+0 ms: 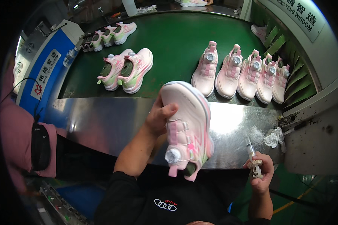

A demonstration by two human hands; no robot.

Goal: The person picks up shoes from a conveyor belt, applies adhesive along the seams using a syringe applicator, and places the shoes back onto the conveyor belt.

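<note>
My left hand grips a pale pink sneaker by its toe end, thumb on the upper. The sneaker is held up over the metal ledge, its toe pointing away from me and its heel toward me. A dial wrapped in clear film sits on its tongue, and green lining shows at the opening. In my right hand, low at the right, is a syringe with a clear barrel and a thin tip pointing up and away. My fingers close around its flange and plunger end. The syringe stays apart from the sneaker.
Several matching sneakers stand in a row on the green conveyor belt, before a slitted green curtain. One pair and more shoes are on the left. Crumpled white tissue lies on the metal ledge. A person in pink is at left.
</note>
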